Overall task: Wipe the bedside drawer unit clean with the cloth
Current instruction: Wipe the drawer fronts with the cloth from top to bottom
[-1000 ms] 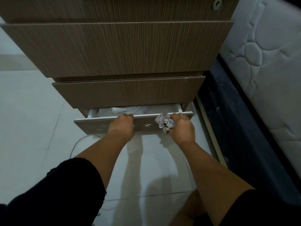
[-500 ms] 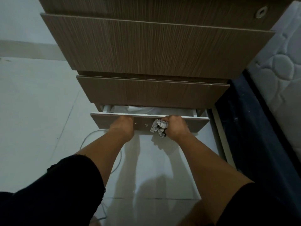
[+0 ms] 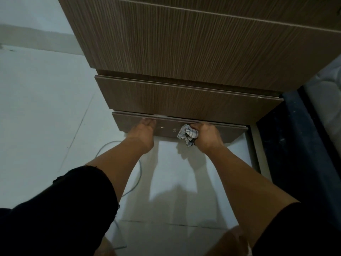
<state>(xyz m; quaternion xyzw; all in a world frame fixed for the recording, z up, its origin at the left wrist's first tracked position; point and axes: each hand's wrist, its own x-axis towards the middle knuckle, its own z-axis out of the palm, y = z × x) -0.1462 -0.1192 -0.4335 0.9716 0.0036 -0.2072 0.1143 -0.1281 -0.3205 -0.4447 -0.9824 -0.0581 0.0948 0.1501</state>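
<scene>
Bedside drawer unit point(image 3: 184, 52): wood-grain fronts, stacked, standing on the pale tiled floor point(image 3: 36, 108) just beside the bed.

Bottom drawer point(image 3: 166, 129): nearly shut; only a thin pale sliver shows along its top edge under the middle drawer point(image 3: 184, 100).

Left hand point(image 3: 143, 133): fingers hooked over the drawer's top edge, holding the front; I cannot see the fingertips past the lip.

Right hand point(image 3: 206, 135): also on the top edge, and gripping the cloth point(image 3: 187, 135), a checked rag bunched in my palm and hanging against the drawer front.

Step in hand, as I judge it: handling the bottom drawer by its front edge, with the wiping of its face not yet under way. The cloth is crumpled, not spread.

Next move calls for: freeing my right hand from the edge, opening the cloth flat, and passing it across the front. Two small bright marks point(image 3: 168, 128) sit on the panel between my hands; I cannot tell what they are.

Around: cable point(image 3: 110, 146) looped on the floor beside the unit's left corner; dark bed base point(image 3: 295, 145) close on the right, mattress point(image 3: 328, 93) above it.

In the way: the bed base crowds the right end of the drawer; the upper fronts overhang my hands.
</scene>
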